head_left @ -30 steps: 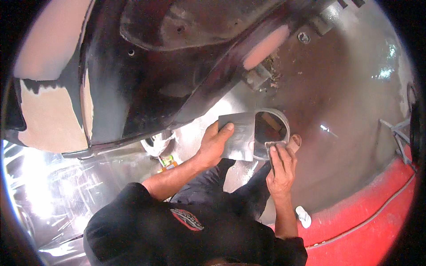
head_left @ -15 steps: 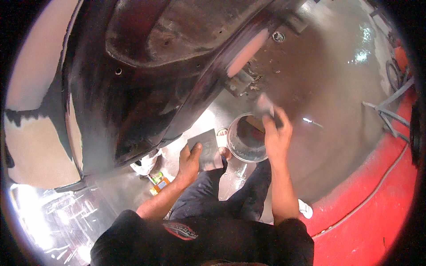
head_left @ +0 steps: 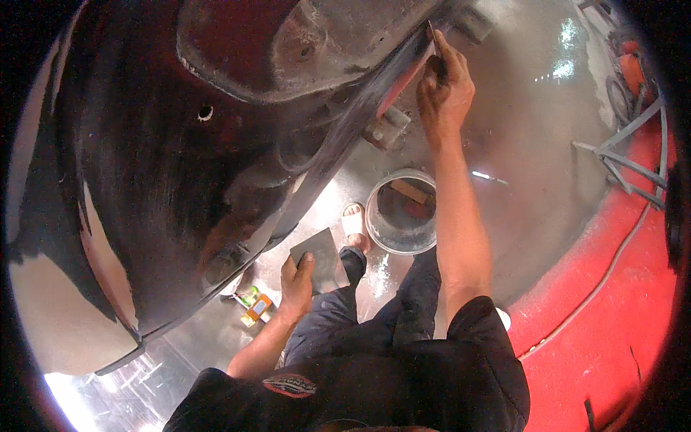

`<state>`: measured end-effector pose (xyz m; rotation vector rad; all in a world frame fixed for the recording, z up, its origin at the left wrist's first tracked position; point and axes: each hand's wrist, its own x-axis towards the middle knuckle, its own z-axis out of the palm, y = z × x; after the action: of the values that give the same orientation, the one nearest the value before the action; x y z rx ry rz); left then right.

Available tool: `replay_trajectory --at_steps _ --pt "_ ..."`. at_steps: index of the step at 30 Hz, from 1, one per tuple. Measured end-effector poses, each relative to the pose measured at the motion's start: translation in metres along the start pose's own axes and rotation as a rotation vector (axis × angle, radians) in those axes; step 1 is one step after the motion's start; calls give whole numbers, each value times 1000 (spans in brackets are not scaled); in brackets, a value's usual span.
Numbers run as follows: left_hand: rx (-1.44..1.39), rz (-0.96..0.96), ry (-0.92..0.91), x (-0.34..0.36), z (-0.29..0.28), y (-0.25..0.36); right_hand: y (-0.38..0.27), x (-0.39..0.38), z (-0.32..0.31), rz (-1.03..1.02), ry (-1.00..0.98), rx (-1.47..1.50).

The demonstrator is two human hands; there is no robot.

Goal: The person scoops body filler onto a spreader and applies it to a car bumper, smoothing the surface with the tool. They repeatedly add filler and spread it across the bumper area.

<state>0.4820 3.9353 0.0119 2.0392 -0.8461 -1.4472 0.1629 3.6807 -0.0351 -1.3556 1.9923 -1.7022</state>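
Note:
My left hand [head_left: 296,286] is closed on a grey, flat rectangular plate [head_left: 322,261], thumb on top, held low over my left leg. My right hand [head_left: 448,90] reaches far forward to the edge of a large dark car body panel [head_left: 165,158]. Its fingers are closed on a thin flat piece [head_left: 431,30], seen almost edge-on against the panel, so its kind is unclear. Beside the hand, a pinkish patch [head_left: 396,91] runs along the panel's edge. The panel has pale scuffed areas and round holes.
A round bucket [head_left: 392,248] with a brownish block [head_left: 412,191] inside stands on the floor by my feet. An orange bottle [head_left: 257,308] lies under the panel. To the right are a red surface [head_left: 583,331] with a hose across it, and grey metal bars [head_left: 626,162].
My right hand has moved from above the bucket, up and forward to the panel's edge, with the flat piece. My left hand and the plate have shifted slightly toward me.

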Motion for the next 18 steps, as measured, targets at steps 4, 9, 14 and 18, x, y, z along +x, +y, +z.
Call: replay_trajectory --at_steps 4,9,14,18 --pt "102 -11 -8 0 -1 9 -7 -7 5 -26 19 10" --pt "144 4 -13 2 0 14 -23 -32 11 -37 11 -57" --pt "104 -3 -3 9 -8 2 -44 -72 18 -9 -24 -49" --pt "128 -7 3 11 -11 10 -52 -98 16 -49 -60 -55"
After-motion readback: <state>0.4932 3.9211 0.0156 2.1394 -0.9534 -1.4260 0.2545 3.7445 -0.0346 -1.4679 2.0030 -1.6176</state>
